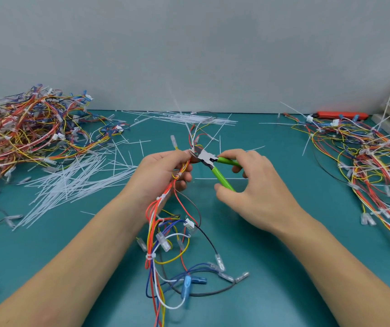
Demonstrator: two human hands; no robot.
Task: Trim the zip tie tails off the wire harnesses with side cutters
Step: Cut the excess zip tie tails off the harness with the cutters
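My left hand [163, 172] grips a wire harness [163, 234] of red, yellow, blue and white wires above the green table; its lower part hangs toward me with white zip ties [150, 256] around it. My right hand [250, 182] holds green-handled side cutters [215, 165], fingers curled round both handles. The cutter jaws [196, 155] sit at the harness just beside my left thumb, where a thin white zip tie tail [188, 133] sticks up.
A big heap of harnesses [24, 133] lies at the far left, another pile [366, 161] at the right with long tie tails. Cut white tails [76, 180] litter the green mat [271, 267]. A red tool [341, 115] lies by the wall.
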